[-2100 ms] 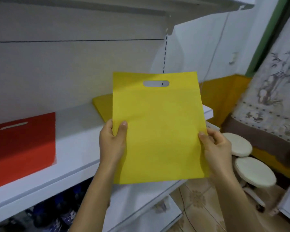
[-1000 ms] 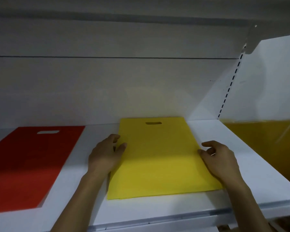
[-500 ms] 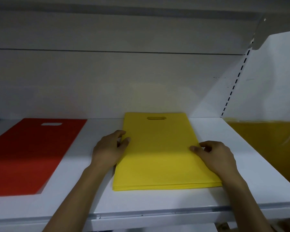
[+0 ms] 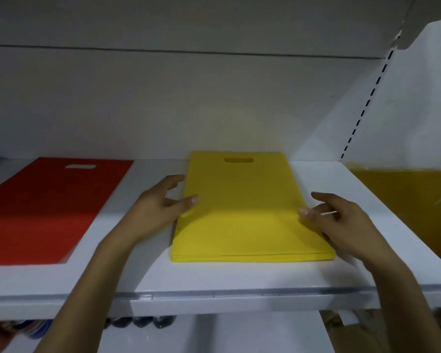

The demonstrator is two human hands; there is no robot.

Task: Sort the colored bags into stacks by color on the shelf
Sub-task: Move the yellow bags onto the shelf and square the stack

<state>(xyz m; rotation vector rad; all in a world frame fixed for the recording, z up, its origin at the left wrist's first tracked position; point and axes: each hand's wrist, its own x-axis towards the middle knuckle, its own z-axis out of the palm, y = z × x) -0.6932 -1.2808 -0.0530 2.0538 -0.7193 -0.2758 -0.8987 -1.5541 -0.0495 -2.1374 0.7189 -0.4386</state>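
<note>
two colours lie on the white shelf [image 4: 214,278]: the yellow bags [image 4: 250,220] in the middle and a red bag [image 4: 49,207] well to their left. the yellow pile lies flat, its long axis running front to back, handle slot at the far end by the back wall. our left hand [image 4: 158,210] and right hand [image 4: 346,222] flank it, fingers loose and released, a thumb resting on each side edge.

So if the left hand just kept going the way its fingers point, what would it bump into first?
The left hand points forward and rightward, so probably the left edge of the yellow bag stack, right beside its fingertips. Depth is unclear.
</note>
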